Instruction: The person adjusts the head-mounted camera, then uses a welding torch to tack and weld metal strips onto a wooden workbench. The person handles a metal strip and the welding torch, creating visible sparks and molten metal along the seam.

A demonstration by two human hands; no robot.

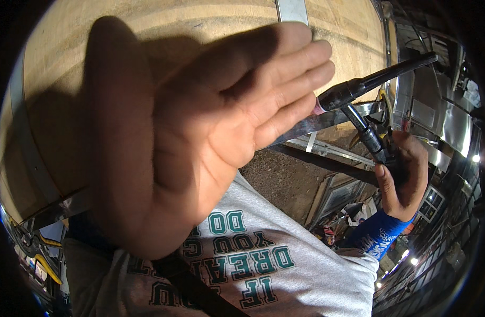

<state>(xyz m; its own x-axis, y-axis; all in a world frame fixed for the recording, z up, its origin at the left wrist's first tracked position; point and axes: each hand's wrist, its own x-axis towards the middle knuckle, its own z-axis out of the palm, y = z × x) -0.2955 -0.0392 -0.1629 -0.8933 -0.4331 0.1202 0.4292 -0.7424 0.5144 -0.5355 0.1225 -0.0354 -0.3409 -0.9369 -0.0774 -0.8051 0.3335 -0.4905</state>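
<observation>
My left hand (210, 127) is raised close to the camera, palm showing, its fingers stretched out and the thumb apart. Nothing lies in it. To the right, my right hand (410, 171) wraps round the black handle of a TIG welding torch (368, 128). The torch's long back cap (398, 71) points up and to the right. Its pink nozzle (319, 107) is just beside the left fingertips; whether they touch I cannot tell. Behind the left hand is a wooden board surface (348, 31), partly hidden by the hand and its shadow.
A flat metal strip (292, 9) lies across the board at the top. Metal bars (327, 149) run below the board's near edge, over a brown floor (274, 177). Yellow-and-black cables or handles (48, 267) show at the lower left. Metal sheets and frames (456, 124) crowd the right.
</observation>
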